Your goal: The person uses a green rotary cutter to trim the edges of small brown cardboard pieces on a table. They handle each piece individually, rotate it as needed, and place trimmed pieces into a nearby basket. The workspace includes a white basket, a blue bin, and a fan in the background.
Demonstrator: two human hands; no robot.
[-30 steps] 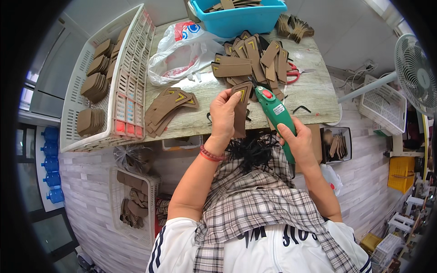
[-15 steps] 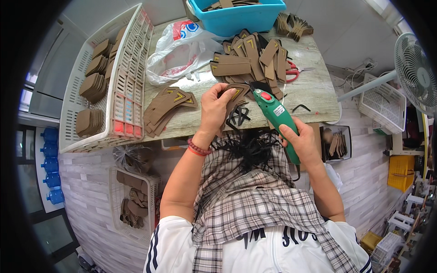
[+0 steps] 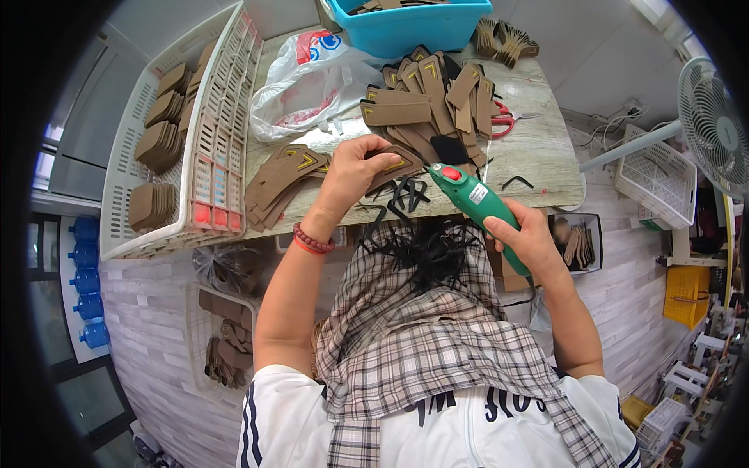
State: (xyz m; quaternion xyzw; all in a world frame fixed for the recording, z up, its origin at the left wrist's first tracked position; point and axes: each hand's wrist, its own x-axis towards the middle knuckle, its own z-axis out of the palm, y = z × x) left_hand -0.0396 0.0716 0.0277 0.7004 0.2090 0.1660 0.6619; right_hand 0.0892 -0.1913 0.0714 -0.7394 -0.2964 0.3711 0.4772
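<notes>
My left hand (image 3: 349,173) pinches a brown fabric shoulder strap (image 3: 406,165) with a yellow chevron, over the table's near edge. In my right hand (image 3: 529,239) is a green handheld electric cutter (image 3: 468,192) with a red button. Its tip points left and lies close to the strap's edge; whether they touch is too small to tell. Thin black trimmings (image 3: 409,195) are scattered just below the strap. A tangle of black strips (image 3: 437,257) rests on the checked apron (image 3: 437,339) over my lap. Similar straps form a pile (image 3: 429,90) beyond my hands and a stack (image 3: 277,187) at left.
A white plastic crate (image 3: 207,156) with stacked brown pieces stands at the left. Behind are a plastic bag (image 3: 312,97) and a blue tub (image 3: 413,30). Red-handled scissors (image 3: 505,122) lie right of the pile. A fan (image 3: 711,125) is at the far right.
My left hand has shifted left with the strap. The cutter has come nearer to me, and its tip is lower along the strap. More black trimmings show below.
</notes>
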